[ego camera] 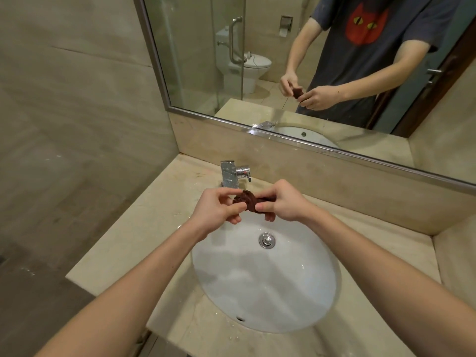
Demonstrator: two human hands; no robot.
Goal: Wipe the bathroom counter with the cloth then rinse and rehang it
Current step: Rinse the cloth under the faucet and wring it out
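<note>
Dark-brown twisted cloth [247,200] is lying crosswise between left hand [217,210] and right hand [282,202], both sets of fingers [226,193] pinching its ends (wringing, likely) above the white oval sink [257,284].

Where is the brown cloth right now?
In the head view, the cloth is bunched up between the left hand and the right hand, both gripping it, in front of the tap and above the back edge of the sink.
</note>
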